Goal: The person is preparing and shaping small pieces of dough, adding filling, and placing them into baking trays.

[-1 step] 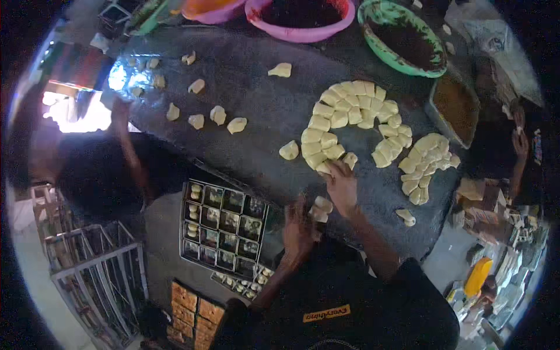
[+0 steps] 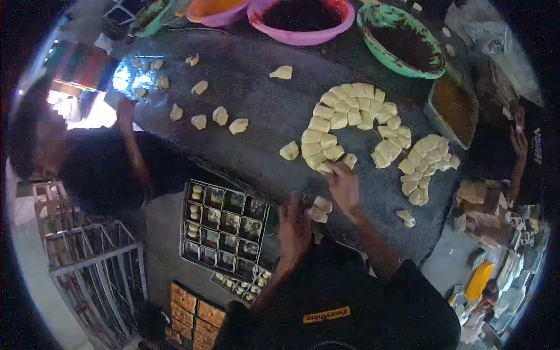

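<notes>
A ring-shaped row of cut pale dough pieces (image 2: pixel 319 123) lies on the dark worktop (image 2: pixel 251 87). At its near end my right hand (image 2: pixel 345 189) is closed, thumb and fingertips on a dough piece (image 2: pixel 325 167). Another small dough piece (image 2: pixel 350 160) sits by those fingers. My left hand (image 2: pixel 293 230) rests at the near edge of the worktop with its fingers stretched out, apparently holding nothing. Just right of it are a couple of dough pieces (image 2: pixel 319 209). A second cluster of cut dough (image 2: pixel 426 163) lies farther right.
Single dough lumps (image 2: pixel 238 126) are scattered to the left. Pink (image 2: pixel 300 39) and green (image 2: pixel 402 67) basins and a brown-filled tray (image 2: pixel 458 111) line the far side. A divided metal pan (image 2: pixel 224 224) with some dough stands below left. A co-worker's arm (image 2: pixel 135 157) is at left.
My left hand has drawn slightly left, away from the loose dough pieces beside it. My right hand stays at the end of the dough ring. The co-worker at left has shifted a little.
</notes>
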### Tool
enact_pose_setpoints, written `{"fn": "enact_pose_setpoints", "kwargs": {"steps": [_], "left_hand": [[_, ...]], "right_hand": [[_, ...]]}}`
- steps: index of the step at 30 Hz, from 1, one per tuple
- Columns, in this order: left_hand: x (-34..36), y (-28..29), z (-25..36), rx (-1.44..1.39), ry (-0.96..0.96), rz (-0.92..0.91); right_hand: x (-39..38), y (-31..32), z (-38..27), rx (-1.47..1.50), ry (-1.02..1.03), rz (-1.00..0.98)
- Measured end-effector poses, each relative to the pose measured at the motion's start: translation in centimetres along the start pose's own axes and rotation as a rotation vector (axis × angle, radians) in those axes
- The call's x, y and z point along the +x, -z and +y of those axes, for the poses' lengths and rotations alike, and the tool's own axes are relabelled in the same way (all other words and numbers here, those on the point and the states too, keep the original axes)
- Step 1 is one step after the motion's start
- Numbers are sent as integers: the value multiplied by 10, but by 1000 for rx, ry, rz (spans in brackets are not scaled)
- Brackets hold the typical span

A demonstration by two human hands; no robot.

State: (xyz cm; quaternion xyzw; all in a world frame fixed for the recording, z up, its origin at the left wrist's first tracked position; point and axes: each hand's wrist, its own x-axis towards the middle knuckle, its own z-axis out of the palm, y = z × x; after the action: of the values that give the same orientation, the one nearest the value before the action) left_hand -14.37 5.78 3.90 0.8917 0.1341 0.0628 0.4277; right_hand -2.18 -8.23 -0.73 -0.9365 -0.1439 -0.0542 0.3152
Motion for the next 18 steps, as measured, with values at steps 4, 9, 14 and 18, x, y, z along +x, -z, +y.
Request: {"fn": "enact_pose_setpoints", "kwargs": {"steps": [4, 9, 14, 18], "left_hand": [[-13, 26, 21, 96, -140, 257], [-64, 7, 71, -174, -192, 264], [-72, -15, 135, -110, -628, 720], [-64, -6, 166, -575, -861, 123]], "right_hand": [[-33, 68, -43, 599, -205, -331], [-101, 133, -87, 604, 31, -203], [-125, 183, -64, 699, -88, -226], [-142, 224, -69, 1366, -219, -257]]}}
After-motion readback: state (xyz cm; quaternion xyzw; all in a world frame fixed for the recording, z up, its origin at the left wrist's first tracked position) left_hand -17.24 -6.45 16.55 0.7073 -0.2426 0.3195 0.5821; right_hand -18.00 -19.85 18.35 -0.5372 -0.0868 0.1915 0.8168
